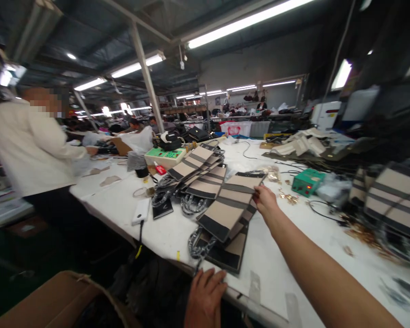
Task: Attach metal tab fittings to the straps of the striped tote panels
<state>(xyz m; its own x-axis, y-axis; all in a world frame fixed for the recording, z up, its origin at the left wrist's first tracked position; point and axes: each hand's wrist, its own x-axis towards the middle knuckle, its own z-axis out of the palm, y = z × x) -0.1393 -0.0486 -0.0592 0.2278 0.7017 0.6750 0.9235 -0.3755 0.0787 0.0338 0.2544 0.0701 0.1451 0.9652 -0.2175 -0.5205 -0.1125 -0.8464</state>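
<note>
Beige bags with dark stripes and plastic-wrapped handles lie piled on the white table. My right hand (pixel 264 199) is closed on the right edge of the top striped bag (pixel 228 202) in the near stack. Beneath it another striped bag (pixel 234 250) partly shows. The wrapped handle (pixel 198 246) of the near stack hangs toward the table's front edge. Just below that handle is my left hand (pixel 207 294), its fingers stretched out at the table edge. Its fingertips are close to the handle; whether they touch it I cannot tell. More striped bags (pixel 194 163) lie behind, to the left.
A green box (pixel 307 182) with a red light stands right, near cables and gold-coloured metal pieces (pixel 289 198). Further right are more striped bags (pixel 396 200). A white power bank-like block (pixel 140 211) lies left. A cardboard box (pixel 61 300) is below. A person (pixel 34 141) stands at left.
</note>
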